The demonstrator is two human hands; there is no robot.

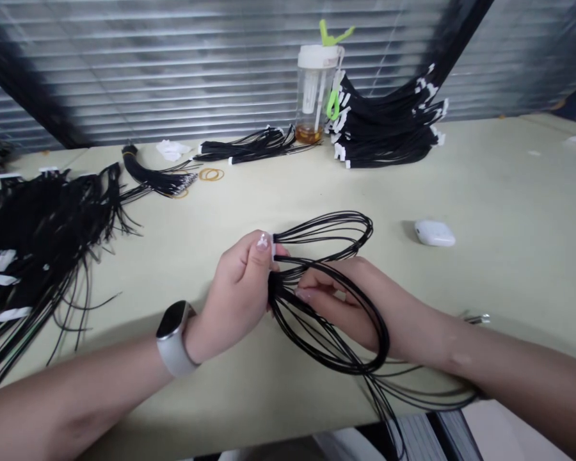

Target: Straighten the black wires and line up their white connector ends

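I'm remotely watching a pale table (499,256).
A cable stack (388,128) is lying just right of a bottle (311,96); nearer the camera than the bottle, the left hand (242,278) is pinching looped black cable (383,330) and the right hand (348,314) is grasping its strands. The bottle is holding shallow amber liquid (308,134).

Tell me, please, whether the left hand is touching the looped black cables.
Touching: the head view shows the left hand closed on the looped black cables, which emerge directly from its grip.
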